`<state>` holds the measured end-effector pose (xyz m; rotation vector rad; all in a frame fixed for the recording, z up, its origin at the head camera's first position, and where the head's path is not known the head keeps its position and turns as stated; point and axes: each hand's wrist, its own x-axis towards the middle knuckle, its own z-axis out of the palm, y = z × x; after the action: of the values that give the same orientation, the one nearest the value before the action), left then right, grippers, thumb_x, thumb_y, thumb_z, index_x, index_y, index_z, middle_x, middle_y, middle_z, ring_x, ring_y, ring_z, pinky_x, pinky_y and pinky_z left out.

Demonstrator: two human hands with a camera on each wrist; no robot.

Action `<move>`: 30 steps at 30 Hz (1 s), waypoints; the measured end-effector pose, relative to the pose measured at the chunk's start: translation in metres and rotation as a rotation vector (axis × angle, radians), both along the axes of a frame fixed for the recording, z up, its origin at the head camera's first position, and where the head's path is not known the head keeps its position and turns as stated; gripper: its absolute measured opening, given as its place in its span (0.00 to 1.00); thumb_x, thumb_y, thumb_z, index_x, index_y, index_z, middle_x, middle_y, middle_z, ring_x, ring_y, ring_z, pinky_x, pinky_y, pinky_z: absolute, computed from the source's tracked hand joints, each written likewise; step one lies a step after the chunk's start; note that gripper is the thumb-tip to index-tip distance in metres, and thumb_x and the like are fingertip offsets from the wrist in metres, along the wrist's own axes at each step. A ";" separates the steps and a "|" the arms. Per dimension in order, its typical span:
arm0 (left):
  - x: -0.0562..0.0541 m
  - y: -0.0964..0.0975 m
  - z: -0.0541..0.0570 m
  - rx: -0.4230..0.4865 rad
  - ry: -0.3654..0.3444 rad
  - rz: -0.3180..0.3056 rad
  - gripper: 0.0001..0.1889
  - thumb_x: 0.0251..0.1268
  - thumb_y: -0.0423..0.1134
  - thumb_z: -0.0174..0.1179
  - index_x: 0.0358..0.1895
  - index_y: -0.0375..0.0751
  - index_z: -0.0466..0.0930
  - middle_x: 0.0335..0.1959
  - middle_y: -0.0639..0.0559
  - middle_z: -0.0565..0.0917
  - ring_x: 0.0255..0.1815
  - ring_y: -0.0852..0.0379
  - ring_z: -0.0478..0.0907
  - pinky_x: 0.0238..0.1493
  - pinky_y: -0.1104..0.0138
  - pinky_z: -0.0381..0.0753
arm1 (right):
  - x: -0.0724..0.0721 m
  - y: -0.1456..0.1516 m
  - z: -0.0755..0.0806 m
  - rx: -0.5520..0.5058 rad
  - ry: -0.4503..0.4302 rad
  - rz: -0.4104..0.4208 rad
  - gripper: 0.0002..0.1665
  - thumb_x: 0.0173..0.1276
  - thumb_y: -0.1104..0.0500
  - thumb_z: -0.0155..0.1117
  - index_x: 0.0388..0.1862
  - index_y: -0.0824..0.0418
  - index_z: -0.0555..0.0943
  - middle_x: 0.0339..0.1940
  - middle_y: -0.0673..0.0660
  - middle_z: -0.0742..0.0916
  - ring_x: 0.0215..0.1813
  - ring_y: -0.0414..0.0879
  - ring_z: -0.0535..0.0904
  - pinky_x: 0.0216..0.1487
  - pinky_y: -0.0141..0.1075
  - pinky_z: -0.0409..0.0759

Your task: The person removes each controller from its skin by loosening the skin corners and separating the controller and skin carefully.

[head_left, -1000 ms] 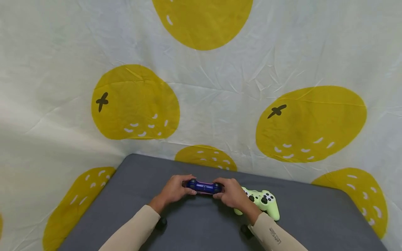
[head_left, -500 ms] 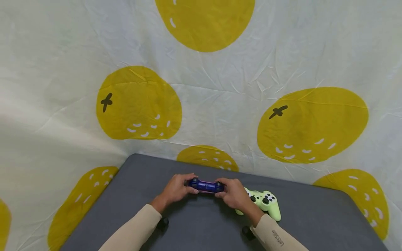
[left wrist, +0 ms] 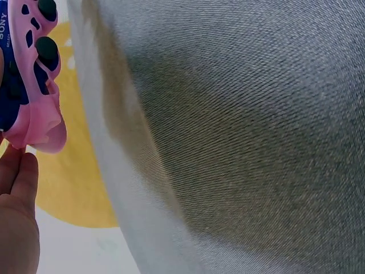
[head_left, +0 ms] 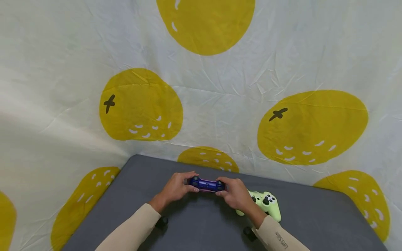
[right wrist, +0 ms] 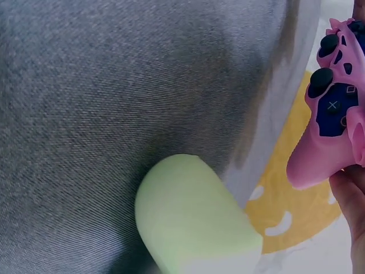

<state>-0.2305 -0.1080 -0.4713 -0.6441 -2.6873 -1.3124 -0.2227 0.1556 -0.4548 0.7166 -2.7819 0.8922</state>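
Note:
A dark blue game controller is held up over the grey table, its back edge facing the head camera. Part of a pink silicone cover wraps its sides and grips, leaving the blue body bare in places. My left hand grips the left end between thumb and fingers. At the other end, my right hand pinches it the same way. In the right wrist view, the pink-covered controller shows black thumbsticks and a loose fold of the cover at its edge.
A pale green controller lies on the grey table, just right of my right forearm and partly hidden by it. White fabric with yellow fruit prints hangs behind and beside the table.
The head view has shifted slightly. Both hands keep their hold on the blue controller, which has barely moved; the green controller lies still.

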 end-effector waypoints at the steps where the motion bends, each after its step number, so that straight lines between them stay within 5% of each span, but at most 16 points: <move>1: 0.000 0.000 0.001 0.001 0.004 0.000 0.22 0.60 0.42 0.77 0.59 0.46 0.87 0.65 0.38 0.84 0.67 0.43 0.82 0.68 0.46 0.78 | 0.001 0.000 0.001 -0.004 0.003 0.003 0.17 0.62 0.57 0.78 0.51 0.52 0.88 0.24 0.44 0.85 0.21 0.33 0.68 0.28 0.28 0.70; 7: 0.002 0.002 0.006 -0.020 0.017 0.005 0.23 0.61 0.43 0.76 0.60 0.47 0.87 0.64 0.41 0.85 0.66 0.45 0.83 0.68 0.47 0.79 | 0.005 0.003 0.006 -0.032 0.003 0.025 0.15 0.64 0.58 0.77 0.50 0.49 0.87 0.23 0.43 0.83 0.18 0.32 0.66 0.25 0.28 0.68; 14: 0.003 0.003 0.017 -0.006 0.006 -0.028 0.20 0.62 0.41 0.75 0.58 0.50 0.87 0.53 0.52 0.90 0.45 0.58 0.82 0.56 0.52 0.84 | 0.006 0.006 0.015 -0.049 0.017 0.039 0.14 0.65 0.57 0.76 0.49 0.49 0.87 0.23 0.43 0.83 0.19 0.32 0.66 0.24 0.28 0.67; 22: 0.004 0.005 0.029 0.005 -0.002 -0.026 0.20 0.63 0.42 0.75 0.58 0.51 0.87 0.52 0.54 0.90 0.42 0.60 0.80 0.55 0.52 0.84 | 0.007 0.008 0.024 -0.048 0.047 0.022 0.15 0.64 0.57 0.78 0.49 0.49 0.87 0.25 0.44 0.85 0.21 0.33 0.67 0.25 0.28 0.67; 30: 0.004 0.008 0.036 -0.019 0.011 0.008 0.19 0.63 0.44 0.75 0.57 0.49 0.88 0.48 0.54 0.91 0.40 0.60 0.80 0.46 0.64 0.83 | 0.010 0.008 0.031 -0.079 0.031 -0.015 0.16 0.62 0.57 0.79 0.49 0.50 0.87 0.31 0.48 0.87 0.26 0.38 0.71 0.29 0.29 0.68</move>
<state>-0.2261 -0.0997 -0.4353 -0.6401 -2.6938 -1.2795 -0.2128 0.1639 -0.4235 0.6899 -2.7052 0.9733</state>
